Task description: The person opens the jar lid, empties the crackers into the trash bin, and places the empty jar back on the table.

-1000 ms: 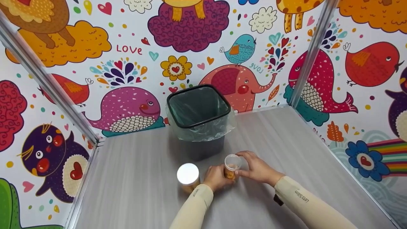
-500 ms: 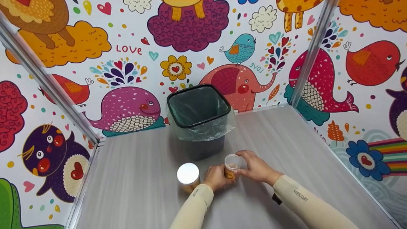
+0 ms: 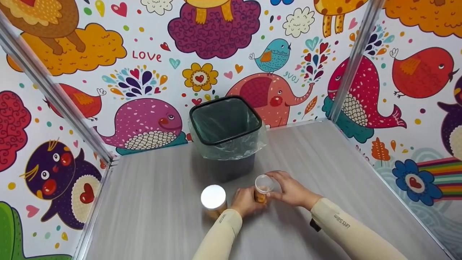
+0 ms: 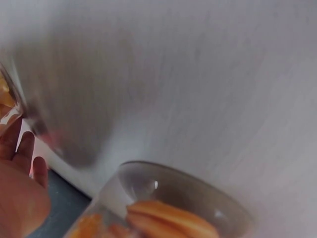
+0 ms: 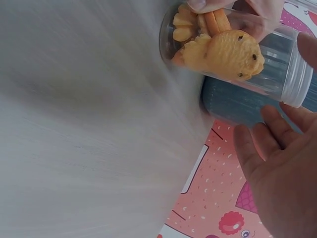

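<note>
A clear plastic jar (image 3: 262, 193) holding several yellow-brown cookies (image 5: 235, 54) stands on the grey table in front of the bin. My left hand (image 3: 247, 200) grips its lower part from the left. The right hand (image 3: 291, 190) holds the jar's top, with thumb and fingers on opposite sides of the translucent rim (image 5: 297, 74). The right wrist view shows the cookies lying at the jar's bottom. Beside my left wrist stands a second jar (image 3: 213, 202) with a bright, shiny top. Orange-brown pieces show through its wall in the left wrist view, partly cut off by the frame.
A dark square bin (image 3: 231, 168), lined with a clear bag, stands behind the jars, near the back wall. Cartoon-printed walls (image 3: 151, 83) and metal posts enclose the grey table (image 3: 155, 202).
Both hands and the jar between them stay almost in place. The right forearm has shifted slightly.
</note>
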